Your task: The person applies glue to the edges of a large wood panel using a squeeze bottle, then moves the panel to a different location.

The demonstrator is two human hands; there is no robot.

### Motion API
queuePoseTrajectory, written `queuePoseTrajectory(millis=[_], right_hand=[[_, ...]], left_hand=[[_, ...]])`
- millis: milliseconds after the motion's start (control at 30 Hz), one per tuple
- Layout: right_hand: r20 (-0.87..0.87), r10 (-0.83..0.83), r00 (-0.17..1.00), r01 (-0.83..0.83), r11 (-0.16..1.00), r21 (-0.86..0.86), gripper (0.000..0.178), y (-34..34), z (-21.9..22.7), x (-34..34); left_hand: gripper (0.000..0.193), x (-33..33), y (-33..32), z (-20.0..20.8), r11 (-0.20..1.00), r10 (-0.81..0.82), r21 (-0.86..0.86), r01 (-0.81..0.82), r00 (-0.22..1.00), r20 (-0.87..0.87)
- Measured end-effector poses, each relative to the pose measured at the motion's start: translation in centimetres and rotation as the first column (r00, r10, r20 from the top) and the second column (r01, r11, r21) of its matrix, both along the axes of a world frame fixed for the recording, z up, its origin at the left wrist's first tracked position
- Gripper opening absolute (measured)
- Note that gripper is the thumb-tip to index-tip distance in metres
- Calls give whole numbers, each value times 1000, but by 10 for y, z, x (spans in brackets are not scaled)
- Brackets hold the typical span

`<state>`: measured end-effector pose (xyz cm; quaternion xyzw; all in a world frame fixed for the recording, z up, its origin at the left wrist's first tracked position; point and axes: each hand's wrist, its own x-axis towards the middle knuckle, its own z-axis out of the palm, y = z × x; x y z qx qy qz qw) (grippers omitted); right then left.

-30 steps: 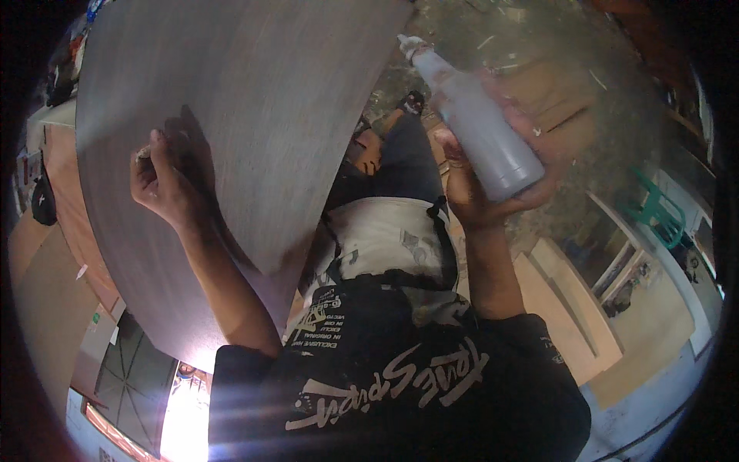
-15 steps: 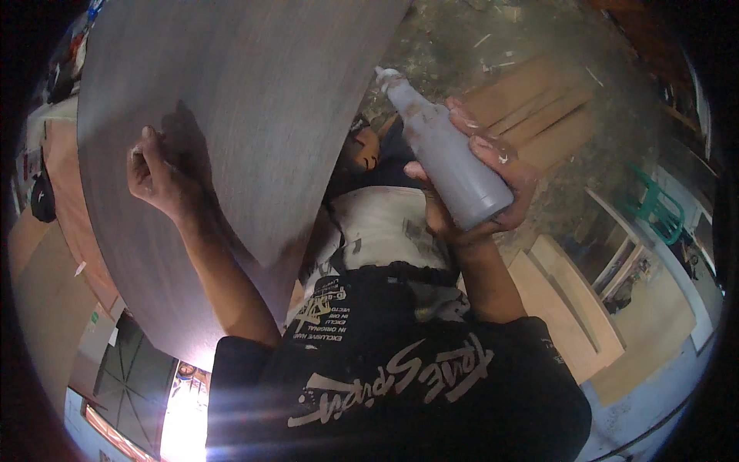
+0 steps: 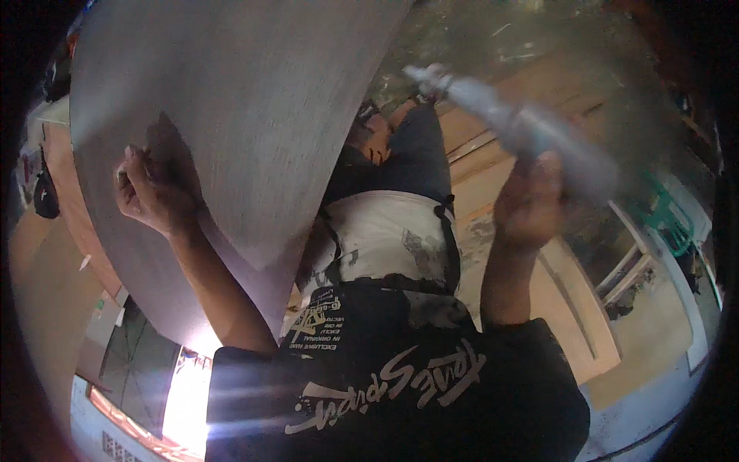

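A pale squeeze bottle with a narrow nozzle is gripped in my right hand, raised on the right and smeared by motion. Its nozzle points to the upper left, and the bottle lies tilted nearly on its side. My left hand is closed in a pinch over the large grey-brown wooden panel and throws a shadow on it. Whether anything sits between those fingertips is hidden. The panel fills the left half of the view, with its right edge running beside my legs.
Wooden boards lie on the floor at the right. Nearer stands a light wooden piece, with a green plastic chair farther right. At the left edge is a brown board. Bright light glares at the lower left.
My right hand has swung the bottle up and to the right, turning so its back shows, and the bottle is now blurred. My left hand has shifted slightly left and down, still pinched.
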<state>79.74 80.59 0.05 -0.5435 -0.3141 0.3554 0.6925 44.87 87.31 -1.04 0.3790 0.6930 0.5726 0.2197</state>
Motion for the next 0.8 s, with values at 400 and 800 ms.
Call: queuePoseTrajectory(millis=[400,800], right_hand=[[88,12,996,-20,996,92,67,28,-33,5],[253,46,966,-109,964,242,59,54,-26,1]], left_hand=[[22,9,7,3,994,57,-89,-61,997,-47],[26,-5,6,-2,994,-102,-42,103,995,21]])
